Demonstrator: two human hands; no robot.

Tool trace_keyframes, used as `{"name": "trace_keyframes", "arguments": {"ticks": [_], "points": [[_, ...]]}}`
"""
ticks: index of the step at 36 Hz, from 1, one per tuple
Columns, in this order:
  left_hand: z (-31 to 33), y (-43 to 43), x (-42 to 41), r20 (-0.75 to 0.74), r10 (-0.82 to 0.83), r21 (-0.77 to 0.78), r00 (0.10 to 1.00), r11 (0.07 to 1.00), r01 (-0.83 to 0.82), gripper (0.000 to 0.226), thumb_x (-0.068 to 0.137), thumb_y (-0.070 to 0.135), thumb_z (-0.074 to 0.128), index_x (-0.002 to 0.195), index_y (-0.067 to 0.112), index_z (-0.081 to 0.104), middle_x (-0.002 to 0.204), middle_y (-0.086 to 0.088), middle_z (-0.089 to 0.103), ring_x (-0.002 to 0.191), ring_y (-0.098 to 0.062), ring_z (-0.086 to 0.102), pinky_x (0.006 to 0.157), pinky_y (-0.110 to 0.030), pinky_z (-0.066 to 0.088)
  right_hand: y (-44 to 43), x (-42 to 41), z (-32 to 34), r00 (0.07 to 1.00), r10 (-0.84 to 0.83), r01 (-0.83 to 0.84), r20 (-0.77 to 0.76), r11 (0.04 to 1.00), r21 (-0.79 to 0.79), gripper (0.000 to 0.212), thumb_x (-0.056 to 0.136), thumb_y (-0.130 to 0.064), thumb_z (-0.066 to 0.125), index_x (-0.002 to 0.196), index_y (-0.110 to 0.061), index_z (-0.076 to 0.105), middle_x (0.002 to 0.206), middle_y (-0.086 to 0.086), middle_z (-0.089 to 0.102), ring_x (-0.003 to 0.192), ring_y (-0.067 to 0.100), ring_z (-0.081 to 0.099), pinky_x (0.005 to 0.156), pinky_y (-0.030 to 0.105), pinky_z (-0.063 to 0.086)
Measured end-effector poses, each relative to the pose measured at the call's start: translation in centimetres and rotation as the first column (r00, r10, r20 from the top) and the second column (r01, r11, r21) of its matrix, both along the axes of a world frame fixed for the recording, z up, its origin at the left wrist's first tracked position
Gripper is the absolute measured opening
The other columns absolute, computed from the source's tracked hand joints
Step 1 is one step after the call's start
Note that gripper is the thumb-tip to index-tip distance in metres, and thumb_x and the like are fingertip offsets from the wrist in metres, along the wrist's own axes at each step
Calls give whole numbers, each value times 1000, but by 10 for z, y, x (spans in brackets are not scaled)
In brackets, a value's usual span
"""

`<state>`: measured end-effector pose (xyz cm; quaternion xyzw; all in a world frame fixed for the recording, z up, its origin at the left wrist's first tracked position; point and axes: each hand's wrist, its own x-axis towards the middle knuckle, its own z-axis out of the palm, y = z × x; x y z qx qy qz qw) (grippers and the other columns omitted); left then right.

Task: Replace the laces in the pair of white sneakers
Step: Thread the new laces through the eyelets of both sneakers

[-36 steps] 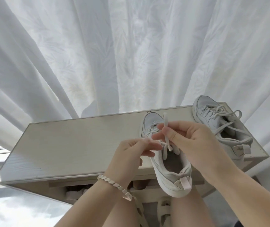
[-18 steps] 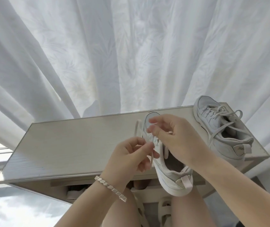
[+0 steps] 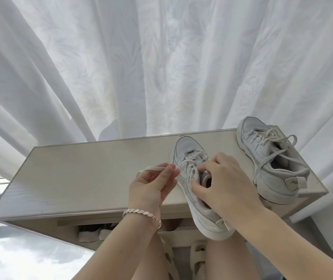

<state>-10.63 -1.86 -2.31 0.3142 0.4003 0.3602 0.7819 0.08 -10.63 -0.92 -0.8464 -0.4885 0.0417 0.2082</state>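
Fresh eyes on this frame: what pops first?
Centre: left hand pinches a lace end, right hand grips the near sneaker, whose heel hangs over the front of the cabinet. The far sneaker sits at its right end, laces loose. White curtain fills the background.

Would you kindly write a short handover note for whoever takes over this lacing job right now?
Left hand: pinches the free end of the lace.
Right hand: grips the near sneaker at its eyelets, heel overhanging the cabinet top.
Far sneaker: on the cabinet top to the right, laced, ends loose.
Done: nothing finished; near sneaker's lace crosses only near the toe.
Left: finish this lace, then the far sneaker; old or new lace, cannot tell.
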Motion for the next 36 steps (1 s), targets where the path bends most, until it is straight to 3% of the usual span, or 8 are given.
{"name": "trace_keyframes", "arguments": {"ticks": [6,12,17,23,31,36], "points": [[-9,-8,11,-44,24,61,999,998,-21,8,80,-4,63,77,2,60,63,-8,69,60,-15,69,58,-23,57,-11,4,-10,998,14,-7,-67,995,103,18,82,-36,61,97,-28,65,90,-14,43,95,5,36,73,16,33],[-19,-12,13,-123,9,305,992,952,29,16,78,-14,62,73,1,58,56,-6,67,54,-14,67,54,-21,54,-22,5,-23,993,73,-52,-95,977,204,18,70,-31,63,84,-23,70,83,-15,45,85,3,35,67,9,34],[-26,-10,5,-277,4,511,961,847,144,19,75,-7,70,71,11,64,65,-1,68,60,-9,65,58,-18,52,-26,6,-28,992,81,-54,-97,964,259,21,65,-32,59,80,-22,70,82,-14,46,82,1,35,79,2,31],[-35,-9,-3,-413,-11,614,911,735,287,39,75,-2,72,62,34,72,79,4,72,74,-4,65,65,-18,51,-22,8,-27,990,80,-50,-112,967,248,26,65,-35,57,83,-23,72,82,-19,44,84,1,35,68,10,36],[-33,-6,-5,-540,55,746,840,493,447,33,83,2,66,76,33,59,84,3,62,79,-2,55,64,-9,42,-23,8,-30,994,74,-48,-86,960,274,32,64,-42,49,80,-24,71,81,-17,44,81,1,35,65,8,36],[-35,-3,-6,-549,51,768,834,425,479,31,85,0,63,78,30,57,84,3,60,83,-5,55,64,-9,42,-23,8,-31,994,73,-47,-87,962,271,34,65,-43,49,81,-23,71,82,-16,46,82,3,36,65,9,35]]}}
